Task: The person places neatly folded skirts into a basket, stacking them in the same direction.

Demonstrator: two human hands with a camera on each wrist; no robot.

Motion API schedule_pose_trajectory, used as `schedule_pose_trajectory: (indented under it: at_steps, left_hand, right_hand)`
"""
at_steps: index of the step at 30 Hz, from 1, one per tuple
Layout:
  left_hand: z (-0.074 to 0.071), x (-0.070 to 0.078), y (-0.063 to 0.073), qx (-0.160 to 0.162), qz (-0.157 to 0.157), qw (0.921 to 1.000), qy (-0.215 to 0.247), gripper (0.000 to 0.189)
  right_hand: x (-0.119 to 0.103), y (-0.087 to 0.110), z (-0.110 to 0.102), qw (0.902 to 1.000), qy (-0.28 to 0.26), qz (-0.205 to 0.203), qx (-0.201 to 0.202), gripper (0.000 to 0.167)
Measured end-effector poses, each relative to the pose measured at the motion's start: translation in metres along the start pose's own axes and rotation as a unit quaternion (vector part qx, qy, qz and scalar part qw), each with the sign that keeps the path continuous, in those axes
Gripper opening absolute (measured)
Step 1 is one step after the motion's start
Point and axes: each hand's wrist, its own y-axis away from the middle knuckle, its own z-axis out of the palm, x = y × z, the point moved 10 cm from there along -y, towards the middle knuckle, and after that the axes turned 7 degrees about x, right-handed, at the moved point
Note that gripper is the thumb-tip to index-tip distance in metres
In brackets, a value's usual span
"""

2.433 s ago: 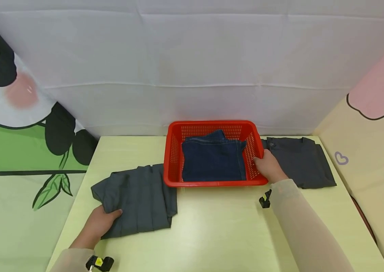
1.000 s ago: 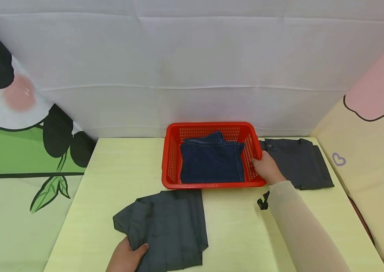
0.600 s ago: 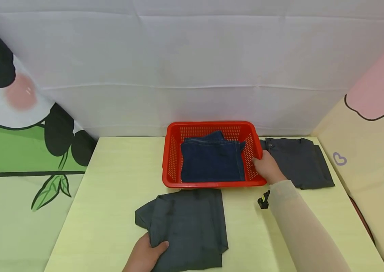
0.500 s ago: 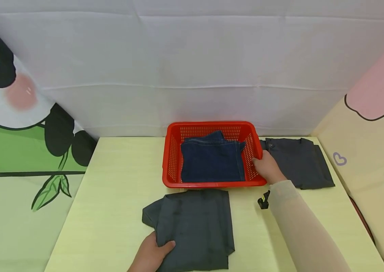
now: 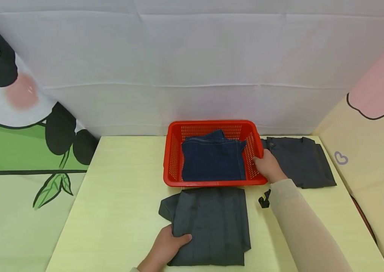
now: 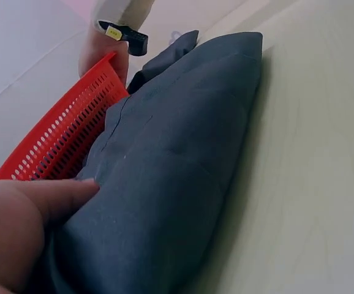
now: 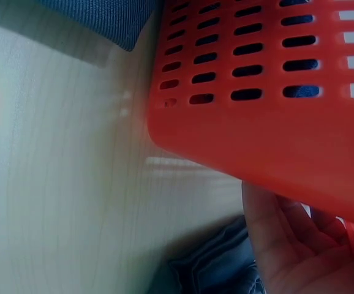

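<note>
A folded dark grey garment [image 5: 212, 226] lies flat in front of the basket at the table's near middle. My left hand [image 5: 168, 243] grips its left edge, thumb on top and fingers hidden beneath; the left wrist view shows the thumb [image 6: 60, 196] pressed on the cloth. The red plastic basket [image 5: 215, 184] stands at the back with folded dark blue jeans [image 5: 213, 160] inside. My right hand [image 5: 269, 166] holds the basket's right rim, thumb over the edge. In the right wrist view that hand [image 7: 299, 251] reaches behind the basket wall [image 7: 256, 141].
Another folded dark grey garment [image 5: 300, 162], with a button at its waistband, lies right of the basket. The pale wood-grain table [image 5: 120, 211] meets a white cloth backdrop [image 5: 192, 68] behind and printed cloths at both sides.
My left hand has slid the grey garment from the left of the table to the right, in front of the basket. The right hand and the basket have stayed in place.
</note>
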Motion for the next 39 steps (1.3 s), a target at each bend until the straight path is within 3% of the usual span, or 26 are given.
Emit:
schedule_pose_trajectory:
  at_steps: [7,12,17,23,27,31,35,39]
  left_hand:
    - [0.007,-0.003,0.000,-0.025,-0.002,0.9994,0.024,0.062]
    - [0.013,0.001,-0.001,-0.015,0.020,0.9997,0.005,0.061]
    - [0.012,0.002,-0.004,-0.005,0.019,0.9996,-0.022,0.057]
    - [0.012,0.004,-0.005,-0.009,0.023,0.9995,-0.018,0.056]
    - [0.012,0.004,-0.004,-0.012,0.020,0.9997,-0.010,0.057]
    - [0.010,0.003,-0.003,-0.015,0.018,0.9997,-0.005,0.057]
    - [0.010,0.004,-0.003,-0.014,0.030,0.9995,0.000,0.056]
    - [0.013,0.005,-0.002,-0.012,0.034,0.9993,0.010,0.053]
  right_hand:
    - [0.002,0.000,0.000,1.0000,-0.007,0.007,0.000,0.050]
    - [0.001,0.001,-0.001,1.0000,-0.006,0.007,0.002,0.050]
    - [0.001,0.001,-0.002,0.9999,-0.015,0.002,-0.005,0.052]
    - [0.001,0.005,-0.004,0.9983,-0.045,0.012,-0.035,0.055]
    - [0.006,0.024,-0.009,0.9973,-0.061,0.021,-0.037,0.061]
    - [0.022,0.056,-0.006,0.9952,-0.096,0.017,0.002,0.063]
    - [0.043,0.089,0.003,0.9873,-0.150,0.025,0.047,0.063]
    - [0.060,0.114,0.013,0.9844,-0.162,0.031,0.062,0.068]
